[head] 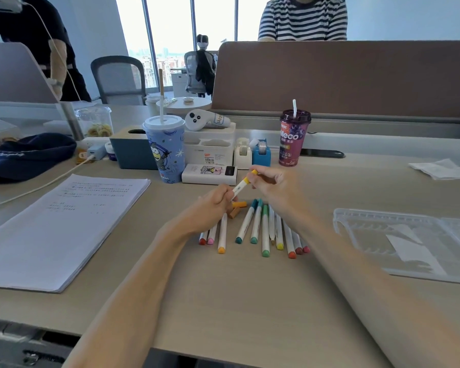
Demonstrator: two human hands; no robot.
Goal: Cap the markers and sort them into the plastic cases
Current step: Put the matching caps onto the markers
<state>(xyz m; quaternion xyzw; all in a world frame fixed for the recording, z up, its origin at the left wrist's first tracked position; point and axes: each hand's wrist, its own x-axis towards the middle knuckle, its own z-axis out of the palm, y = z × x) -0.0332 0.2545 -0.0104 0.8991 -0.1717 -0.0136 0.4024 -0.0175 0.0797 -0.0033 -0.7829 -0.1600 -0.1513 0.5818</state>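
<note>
We see a pale wooden tabletop [250,301] filling most of the view. A thick stack of papers [59,229] lies toward its left edge. An open clear plastic case [409,240] lies flat at its right edge, well apart from the markers. Along the far edge stand a blue cup [166,150] and a purple cup [292,139], each with a straw.

Our left hand [215,200] and right hand [271,184] meet over the middle of the tabletop, both on one yellow marker [241,185]. It is held tilted and clear of the surface. The left hand's fingers are curled round the lower white barrel. The right hand's fingertips pinch the upper yellow end; we cannot tell whether the cap is fully seated.

Just below the hands, a row of markers [265,232] lies side by side on the tabletop, coloured ends toward the near edge. An orange cap [239,204] lies loose beside the left hand, touching a tan cap [234,213].
</note>
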